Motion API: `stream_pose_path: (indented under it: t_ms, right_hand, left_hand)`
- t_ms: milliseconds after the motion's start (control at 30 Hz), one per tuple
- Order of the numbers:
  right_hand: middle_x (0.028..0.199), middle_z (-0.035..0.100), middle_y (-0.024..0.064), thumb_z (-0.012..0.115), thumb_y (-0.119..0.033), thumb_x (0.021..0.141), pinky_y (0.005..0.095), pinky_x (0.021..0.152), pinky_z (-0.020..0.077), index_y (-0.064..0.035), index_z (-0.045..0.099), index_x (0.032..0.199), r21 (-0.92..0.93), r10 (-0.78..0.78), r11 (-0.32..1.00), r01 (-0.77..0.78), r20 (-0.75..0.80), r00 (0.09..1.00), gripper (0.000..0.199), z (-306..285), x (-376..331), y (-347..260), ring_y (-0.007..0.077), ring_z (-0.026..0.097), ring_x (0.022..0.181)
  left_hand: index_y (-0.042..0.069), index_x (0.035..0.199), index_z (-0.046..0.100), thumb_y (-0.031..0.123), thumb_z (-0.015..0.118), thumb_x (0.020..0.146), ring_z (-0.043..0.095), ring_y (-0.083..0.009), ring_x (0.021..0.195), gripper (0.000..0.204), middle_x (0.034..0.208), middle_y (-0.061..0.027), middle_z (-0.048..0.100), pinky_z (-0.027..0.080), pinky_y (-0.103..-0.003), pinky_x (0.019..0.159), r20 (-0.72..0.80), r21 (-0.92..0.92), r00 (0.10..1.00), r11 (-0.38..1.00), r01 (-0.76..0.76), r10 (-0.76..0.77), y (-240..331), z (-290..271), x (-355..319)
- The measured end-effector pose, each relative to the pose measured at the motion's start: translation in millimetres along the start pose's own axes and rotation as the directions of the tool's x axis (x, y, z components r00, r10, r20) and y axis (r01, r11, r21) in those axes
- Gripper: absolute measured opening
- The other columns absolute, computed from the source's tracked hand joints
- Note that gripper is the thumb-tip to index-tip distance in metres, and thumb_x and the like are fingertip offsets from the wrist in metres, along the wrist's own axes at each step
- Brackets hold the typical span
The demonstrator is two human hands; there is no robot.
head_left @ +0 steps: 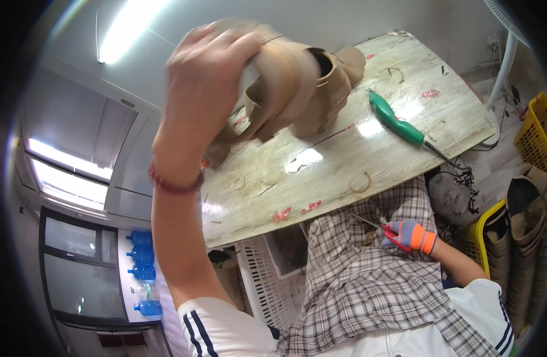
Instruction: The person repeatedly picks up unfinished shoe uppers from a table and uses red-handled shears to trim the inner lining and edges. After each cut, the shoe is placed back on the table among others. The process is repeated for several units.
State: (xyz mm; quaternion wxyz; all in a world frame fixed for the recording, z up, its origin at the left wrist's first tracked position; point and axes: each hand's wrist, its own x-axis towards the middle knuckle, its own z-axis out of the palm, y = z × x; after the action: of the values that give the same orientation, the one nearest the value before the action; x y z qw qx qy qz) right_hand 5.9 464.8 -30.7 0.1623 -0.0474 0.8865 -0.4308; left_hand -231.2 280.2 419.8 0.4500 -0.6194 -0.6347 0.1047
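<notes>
My left hand [205, 71], bare and smeared by motion, is raised over the table's left part with its fingers wrapped round a tan shoe [285, 83]. Just beyond it, more tan shoes [336, 89] stand on the table, partly hidden by the held one. In an orange and grey glove, my right hand [413, 236] rests over my lap, closed on red-handled scissors [394, 237]. Their blades point left, toward the table's near edge. A plaid apron [357, 291] covers my lap beneath them.
On the wood-patterned table [255, 196] lie a green corded hand tool [398, 122] and curled trimmings [361, 183]. Yellow baskets [538, 131] and stacked tan shoes [526, 220] stand at right. A white crate [264, 279] sits below the table; blue water bottles [144, 256] line the left.
</notes>
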Motion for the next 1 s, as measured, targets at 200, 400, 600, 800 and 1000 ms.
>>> stream_pose_path:
  t_ms: [200,400,600,800,1000]
  right_hand:
    - [0.091,0.074,0.0144,0.076,-0.049,0.085,0.0344,0.075,0.0557,-0.0044,0.07,0.106,0.366,-0.022,0.93,0.024,-0.011,1.0,0.05,10,-5,5,0.0263,0.073,0.084]
    - [0.091,0.073,0.0133,0.078,-0.049,0.083,0.0334,0.077,0.055,-0.0068,0.07,0.107,0.267,0.015,0.964,-0.011,-0.012,1.0,0.049,-4,-13,-9,0.0261,0.072,0.082]
    - [0.084,0.072,0.0137,0.078,-0.05,0.083,0.035,0.07,0.0544,-0.007,0.07,0.106,0.233,-0.052,0.971,0.059,-0.039,0.998,0.05,-2,-9,-7,0.0261,0.071,0.076]
    - [0.082,0.071,0.0144,0.077,-0.052,0.082,0.0363,0.066,0.0527,-0.0063,0.069,0.101,0.142,-0.034,0.989,0.037,-0.029,0.999,0.05,-1,-5,-17,0.0289,0.07,0.073]
    - [0.086,0.071,0.0157,0.076,-0.054,0.083,0.0369,0.071,0.053,-0.0075,0.069,0.103,0.215,0.053,0.975,-0.051,-0.006,0.999,0.051,0,-8,-7,0.0309,0.07,0.08]
  left_hand:
    - [0.013,0.113,0.064,0.008,0.049,0.097,0.061,-0.0258,0.117,0.022,0.131,-0.0065,0.061,0.05,-0.034,0.096,0.389,-0.166,0.919,0.986,-0.004,0.07,0,156,36]
    - [0.017,0.139,0.057,0.011,0.056,0.096,0.059,-0.0219,0.123,0.044,0.136,-0.0094,0.06,0.047,-0.034,0.107,0.718,-0.62,0.688,0.351,0.702,-0.108,-20,177,39]
    - [0.003,0.137,0.059,0.024,0.055,0.103,0.057,-0.0176,0.124,0.04,0.131,-0.0091,0.064,0.042,-0.029,0.111,0.661,-0.749,0.736,-0.19,0.635,-0.147,-33,175,-5]
    - [0.001,0.14,0.055,0.028,0.047,0.106,0.056,-0.0171,0.126,0.044,0.137,-0.0106,0.06,0.042,-0.028,0.111,0.574,-0.809,0.737,-0.389,0.442,-0.356,-17,200,-60]
    - [0.002,0.137,0.057,0.034,0.044,0.107,0.057,-0.0189,0.124,0.046,0.133,-0.011,0.062,0.041,-0.031,0.11,0.466,-0.884,0.701,-0.321,0.341,-0.539,-17,205,-64]
